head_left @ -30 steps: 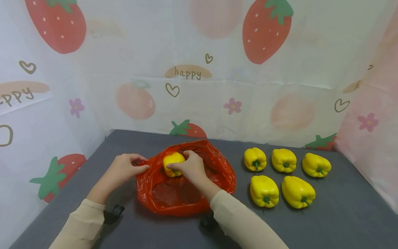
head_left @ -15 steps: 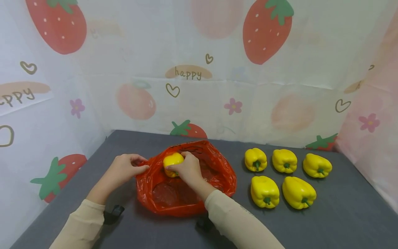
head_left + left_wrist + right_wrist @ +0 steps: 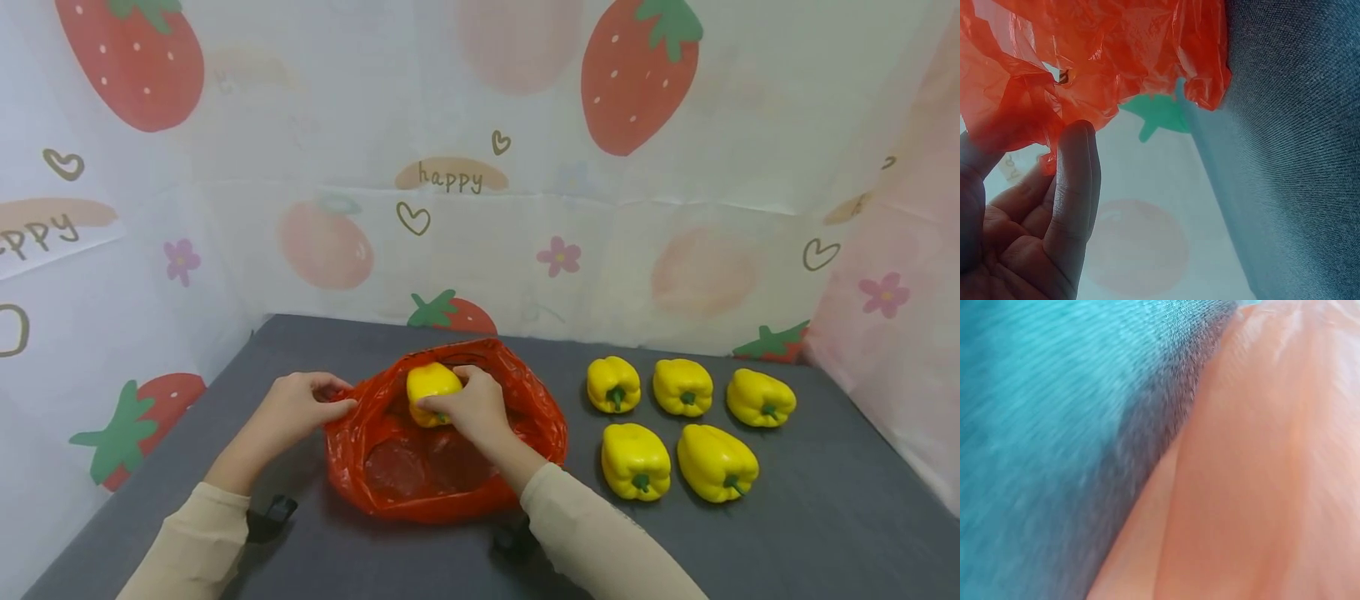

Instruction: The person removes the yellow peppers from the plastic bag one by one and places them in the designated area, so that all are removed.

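Observation:
A red plastic bag (image 3: pixel 348 467) stands with its mouth spread wide on the dark table. My left hand (image 3: pixel 296 408) pinches the bag's left rim between thumb and fingers; the left wrist view shows the crumpled red film (image 3: pixel 1141 44) reaching into that hand (image 3: pixel 1035 231). Inside the mouth, my right hand (image 3: pixel 476 408) grips a yellow bell pepper (image 3: pixel 430 383), thumb in front and fingers behind. Part of the pepper is covered by the hand. The right wrist view is blurred and mostly filled by the bag's side (image 3: pixel 1241 475); neither pepper nor fingers can be made out there.
Several more yellow bell peppers lie in two rows to the right of the bag, among them a front one (image 3: pixel 635 462) and a back one (image 3: pixel 761 398). Dark cloth (image 3: pixel 825 517) covers the table. A fruit-patterned white curtain (image 3: pixel 480 250) borders its back and sides.
The right hand and its yellow bell pepper dip slightly left, then shift right and a little up within the bag's mouth. My left hand keeps its hold on the rim.

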Demonstrator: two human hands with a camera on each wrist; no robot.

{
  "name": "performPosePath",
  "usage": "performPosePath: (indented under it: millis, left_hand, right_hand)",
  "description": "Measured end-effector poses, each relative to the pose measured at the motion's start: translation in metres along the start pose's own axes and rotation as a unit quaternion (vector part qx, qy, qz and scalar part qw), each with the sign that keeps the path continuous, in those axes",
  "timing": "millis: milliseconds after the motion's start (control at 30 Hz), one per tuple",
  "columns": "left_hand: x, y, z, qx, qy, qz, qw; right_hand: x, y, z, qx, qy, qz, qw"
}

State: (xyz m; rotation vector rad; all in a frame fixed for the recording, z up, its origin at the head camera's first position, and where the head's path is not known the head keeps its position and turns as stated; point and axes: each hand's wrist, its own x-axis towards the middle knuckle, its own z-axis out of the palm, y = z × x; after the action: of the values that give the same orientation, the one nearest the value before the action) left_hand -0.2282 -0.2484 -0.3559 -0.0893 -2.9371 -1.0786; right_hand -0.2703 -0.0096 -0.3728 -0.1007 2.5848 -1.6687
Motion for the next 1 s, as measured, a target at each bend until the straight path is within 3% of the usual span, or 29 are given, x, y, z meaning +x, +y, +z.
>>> performPosePath:
  millis: [567,1000]
  left_hand:
    - [-0.002,0.003,0.000,0.000,0.003,0.009,1.0000]
    - [-0.001,0.002,0.000,0.003,0.005,0.013,0.9999]
  right_hand:
    - [-0.019,0.007,-0.050,-0.003,-0.011,-0.025,0.9996]
    - [-0.034,0.013,-0.098,-0.004,-0.002,-0.015,0.9999]
